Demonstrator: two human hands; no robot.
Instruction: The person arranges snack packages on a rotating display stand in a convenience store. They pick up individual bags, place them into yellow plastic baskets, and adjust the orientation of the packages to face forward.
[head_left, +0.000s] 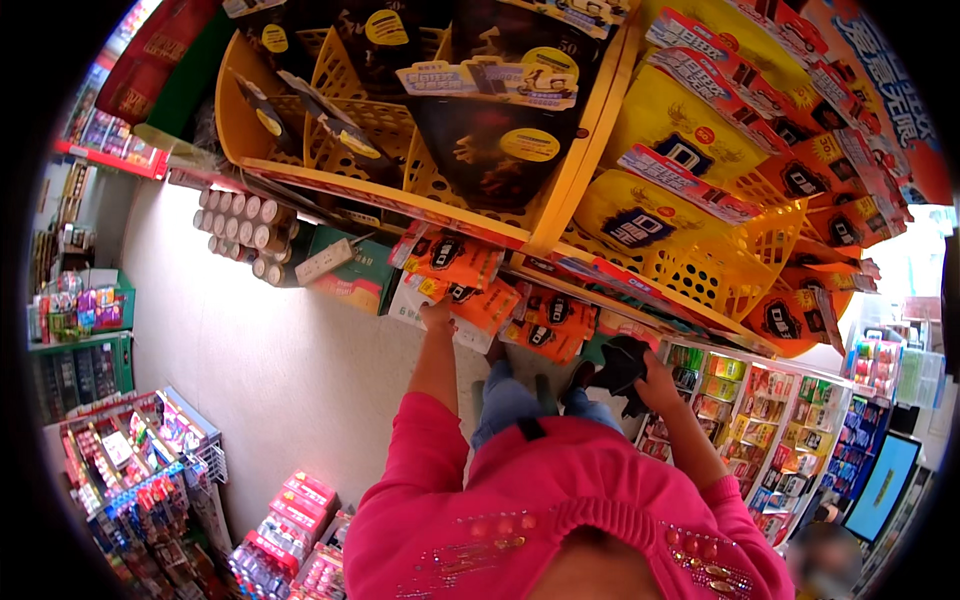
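Observation:
My left hand (439, 315) reaches to the lower edge of an orange snack packet (480, 306), its fingers touching it; whether they grip it I cannot tell. Another orange packet (448, 257) overlaps it from above, and more orange packets (551, 319) lie to the right. Beneath them is a white carton (405, 304). In my right hand (656, 386) is a crumpled black cloth or bag (622, 366), whose exact kind is unclear. Both hands are below the front edge of a yellow display rack (360, 196).
The rack holds black packets (487, 146) and yellow packets (652, 210). Stacked cans (240, 221) and a power strip (326, 260) on a green carton (349, 289) are to the left. Goods shelves (750, 420) flank my right side. Boxed goods (289, 517) stand behind-left; a person (825, 559) is lower right.

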